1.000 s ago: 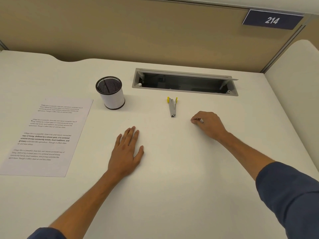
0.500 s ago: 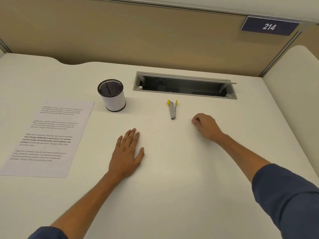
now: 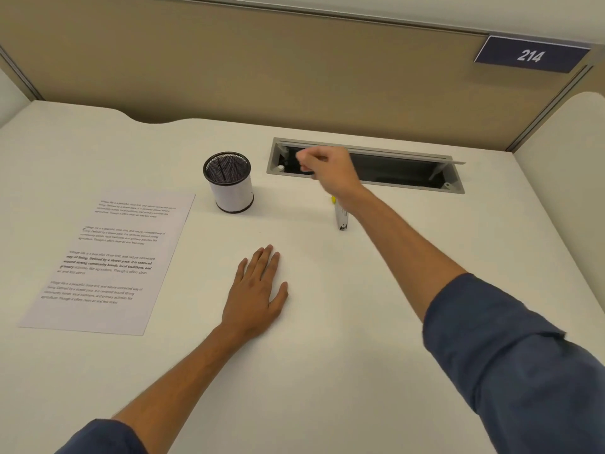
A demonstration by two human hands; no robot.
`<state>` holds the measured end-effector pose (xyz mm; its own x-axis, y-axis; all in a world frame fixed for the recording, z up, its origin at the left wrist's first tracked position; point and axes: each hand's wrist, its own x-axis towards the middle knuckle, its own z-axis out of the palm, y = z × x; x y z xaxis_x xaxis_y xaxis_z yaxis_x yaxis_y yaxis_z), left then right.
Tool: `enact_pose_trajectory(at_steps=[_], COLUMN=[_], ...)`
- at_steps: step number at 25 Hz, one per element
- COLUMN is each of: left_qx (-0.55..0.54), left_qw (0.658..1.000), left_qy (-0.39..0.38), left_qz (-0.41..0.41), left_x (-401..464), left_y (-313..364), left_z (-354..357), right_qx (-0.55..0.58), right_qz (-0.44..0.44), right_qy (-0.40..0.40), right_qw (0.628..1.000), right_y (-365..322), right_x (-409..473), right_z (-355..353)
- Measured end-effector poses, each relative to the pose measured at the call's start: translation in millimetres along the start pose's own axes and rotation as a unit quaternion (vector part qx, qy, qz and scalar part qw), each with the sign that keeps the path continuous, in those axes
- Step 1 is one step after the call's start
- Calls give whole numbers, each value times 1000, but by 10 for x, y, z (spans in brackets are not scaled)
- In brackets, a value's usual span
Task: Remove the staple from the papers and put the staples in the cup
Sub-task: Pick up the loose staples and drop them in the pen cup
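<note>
A: Where are we? Papers (image 3: 108, 260) lie loose at 9 o'clock, looks unstapled.

B: Our right hand (image 3: 322, 168) is raised, fingertips pinched, staple too tiny to see, cup (image 3: 230, 185) at its 9 o'clock. Left hand (image 3: 257, 290) spread flat on the desk (image 3: 327, 371). Drop's left.

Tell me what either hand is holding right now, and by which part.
The left hand lies flat on the desk, holding nothing. The right hand is raised with fingertips pinched together near the cup; whether they pinch a staple cannot be told.

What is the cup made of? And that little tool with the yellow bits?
The cup looks like black metal mesh: fine holes show inside its dark rim, though its outside wall looks smooth and white. The tool seems grey metal with a dull shine; its yellow tip is probably plastic, partly hidden by the right arm.
</note>
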<state>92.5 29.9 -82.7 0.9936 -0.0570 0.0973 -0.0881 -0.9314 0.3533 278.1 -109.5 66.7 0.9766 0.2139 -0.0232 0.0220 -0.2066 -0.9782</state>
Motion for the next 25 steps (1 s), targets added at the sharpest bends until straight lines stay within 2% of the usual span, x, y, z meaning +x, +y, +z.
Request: enact_pose_trajectory(at_steps=[4,7,11,14,15,17,21,25], left_qx=[8,17,14,16,17,17,19,17], left_qw=[999,999,1000,1000,1000,1000,1000,1000], left_qy=[-28,-17,-12,-12,-12,-13,-11,-10], left_qz=[26,26,19,20,20,20,21,23], left_x=[0,-61,-79,-71,-72,-70,-68,-73], left_y=[-120,-150,-129,-138,-136,-135,-141,-143], left_z=[-45,-39,-24,-25,-21,-12,-13,-13], right_qx=[-114,-224,-437,-536,-549,-537,-425,-307], right_qz=[-104,-154,-212,-257,-266,-265,-227,-227], right_qy=[-29,-37,-81,-107,-103,-89,-110,-30], right_qw=[988,962,870,797,785,796,869,924], right_y=[-127,-189,-179,-172,-173,-174,-177,-35], right_x=[201,381,616,659,653,629,512,232], right_z=[811,1154,1301,1354,1360,1354,1288,916])
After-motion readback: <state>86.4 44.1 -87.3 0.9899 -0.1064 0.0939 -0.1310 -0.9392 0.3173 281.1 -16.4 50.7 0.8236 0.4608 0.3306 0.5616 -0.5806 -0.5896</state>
